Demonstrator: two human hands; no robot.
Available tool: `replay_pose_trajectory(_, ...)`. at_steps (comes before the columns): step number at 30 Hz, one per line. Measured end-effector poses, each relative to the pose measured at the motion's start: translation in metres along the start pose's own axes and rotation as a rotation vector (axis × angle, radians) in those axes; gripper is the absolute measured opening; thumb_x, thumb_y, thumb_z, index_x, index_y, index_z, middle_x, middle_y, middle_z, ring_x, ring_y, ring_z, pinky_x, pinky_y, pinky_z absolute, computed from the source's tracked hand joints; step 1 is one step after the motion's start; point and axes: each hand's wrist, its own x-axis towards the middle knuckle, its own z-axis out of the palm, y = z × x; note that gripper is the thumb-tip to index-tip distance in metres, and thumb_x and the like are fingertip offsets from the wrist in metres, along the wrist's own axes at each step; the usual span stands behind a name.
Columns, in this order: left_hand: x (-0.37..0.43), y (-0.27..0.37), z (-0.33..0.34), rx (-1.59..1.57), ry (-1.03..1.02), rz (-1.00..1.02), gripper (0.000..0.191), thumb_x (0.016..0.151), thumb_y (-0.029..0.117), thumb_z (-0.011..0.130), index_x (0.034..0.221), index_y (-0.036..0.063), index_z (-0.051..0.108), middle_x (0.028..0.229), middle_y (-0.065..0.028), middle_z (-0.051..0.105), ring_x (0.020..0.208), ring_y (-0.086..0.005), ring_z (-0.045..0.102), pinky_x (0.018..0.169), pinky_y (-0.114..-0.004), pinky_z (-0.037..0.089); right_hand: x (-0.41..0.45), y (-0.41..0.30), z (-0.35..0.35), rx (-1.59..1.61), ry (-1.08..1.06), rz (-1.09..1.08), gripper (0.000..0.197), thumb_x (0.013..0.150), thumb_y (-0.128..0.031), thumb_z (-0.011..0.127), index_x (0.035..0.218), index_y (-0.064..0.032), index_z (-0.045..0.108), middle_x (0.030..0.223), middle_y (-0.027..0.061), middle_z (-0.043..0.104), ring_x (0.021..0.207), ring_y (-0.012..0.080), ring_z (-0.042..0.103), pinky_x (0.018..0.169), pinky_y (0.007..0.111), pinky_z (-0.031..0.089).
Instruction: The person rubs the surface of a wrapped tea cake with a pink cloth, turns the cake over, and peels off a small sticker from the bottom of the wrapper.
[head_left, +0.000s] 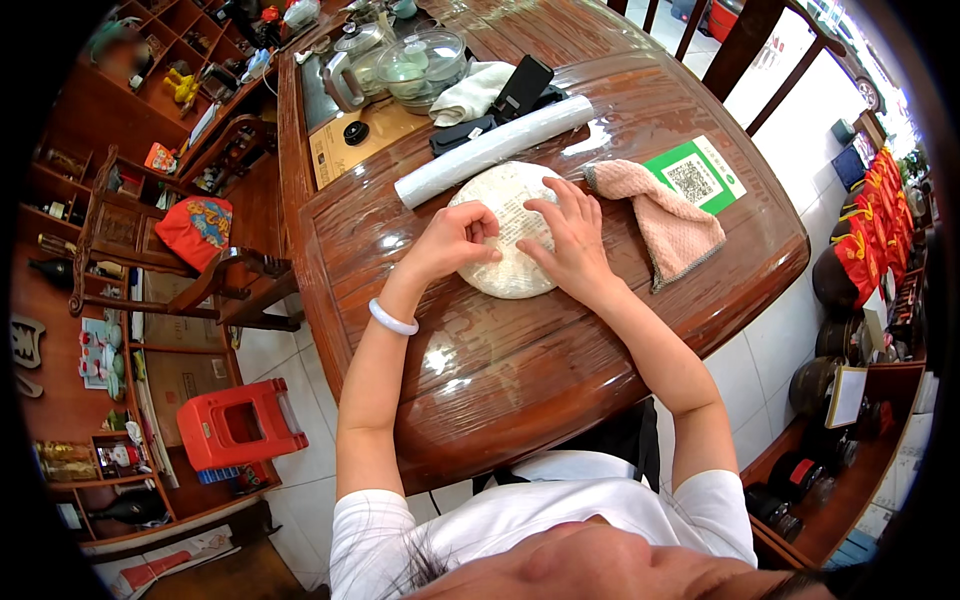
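Note:
A round, flat disc in pale paper wrapping (512, 225), printed with writing and shiny on its surface, lies on the dark polished wooden table (480, 360). My left hand (463, 238), its fingers curled, is at the disc's left side; whether anything thin is pinched there cannot be told. My right hand (568, 238) is spread over the right side, fingertips on or just above the wrapper. A roll of clear plastic film (493, 152) lies just beyond the disc. Right of my right hand is a crumpled pink cloth with a grey edge (664, 225).
A green card with a printed code (696, 175) lies by the cloth. Behind the roll are a black phone on a stand (525, 86), a white towel (480, 94), a glass pot (421, 67) and a kettle (343, 84). A red plastic stool (240, 425) stands at left.

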Motion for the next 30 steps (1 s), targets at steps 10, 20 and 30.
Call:
replay_pose_trajectory(10, 0.002, -0.014, -0.013, -0.408, -0.011, -0.066, 0.012, 0.079, 0.011, 0.069, 0.084, 0.0026, 0.062, 0.072, 0.0012, 0.060, 0.061, -0.0041, 0.052, 0.055, -0.018, 0.041, 0.000, -0.008, -0.002, 0.018, -0.057, 0.008, 0.055, 0.069, -0.033, 0.074, 0.115, -0.0102, 0.054, 0.135, 0.0176, 0.035, 0.129, 0.0343, 0.026, 0.103, 0.055, 0.017)
replay_pose_trajectory(20, -0.008, 0.012, -0.025, -0.391, -0.001, -0.140, 0.013, 0.076, 0.008, 0.071, 0.083, 0.0035, 0.061, 0.070, 0.0003, 0.060, 0.063, -0.0031, 0.053, 0.055, -0.017, 0.042, 0.002, -0.001, -0.006, 0.090, -0.057, 0.031, 0.048, 0.072, -0.022, 0.071, 0.115, -0.0118, 0.052, 0.134, 0.0157, 0.036, 0.129, 0.0335, 0.027, 0.104, 0.055, 0.018)
replay_pose_trajectory(30, -0.011, 0.017, -0.025, 0.259, -0.148, -0.141, 0.021, 0.063, 0.010, 0.076, 0.071, -0.0009, 0.059, 0.062, -0.0063, 0.059, 0.058, -0.0128, 0.056, 0.053, -0.026, 0.044, 0.002, 0.001, -0.005, 0.101, -0.016, 0.013, 0.045, 0.072, -0.020, 0.071, 0.113, -0.0111, 0.054, 0.131, 0.0157, 0.039, 0.126, 0.0336, 0.031, 0.103, 0.052, 0.021)
